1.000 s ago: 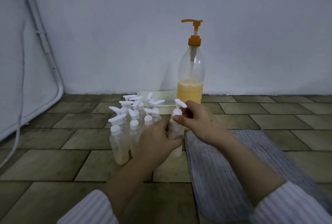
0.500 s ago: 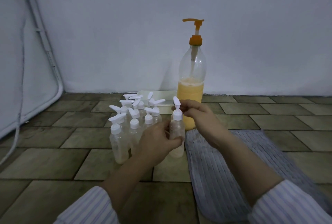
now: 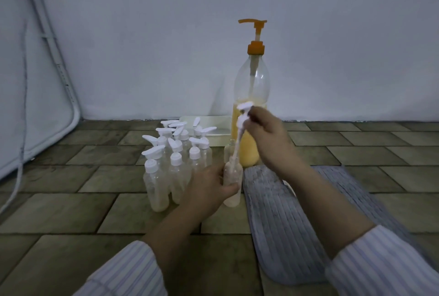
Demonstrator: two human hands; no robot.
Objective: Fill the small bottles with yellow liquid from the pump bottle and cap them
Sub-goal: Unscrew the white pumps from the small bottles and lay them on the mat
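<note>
Hands meet near the centre of the frame over a brown tiled floor (image 3: 71, 212). The left hand (image 3: 209, 189) has its fingers curled round the body of a small clear plastic bottle (image 3: 234, 184) that stands upright on the tiles, just left of a grey ribbed mat (image 3: 285, 224). The right hand (image 3: 268, 139), higher and slightly to the right, pinches a white pump cap (image 3: 243, 115) lifted clear of the bottle's neck; its white dip tube (image 3: 237, 148) slants down into the open neck, though motion blur makes it hard to tell how far the tube reaches inside. Behind the hands, in the upper middle of the frame, stands a tall clear plastic pump bottle with an orange pump head (image 3: 251, 87), its lower part holding yellow liquid, close to a pale wall (image 3: 142, 46). Left of centre a tight cluster of small clear bottles with white pump caps (image 3: 175, 153) stands upright on the floor, touching one another. Behind that cluster lies a shallow white tray (image 3: 213, 127). Striped sleeves (image 3: 380, 262) cover both forearms at the bottom of the frame.
</note>
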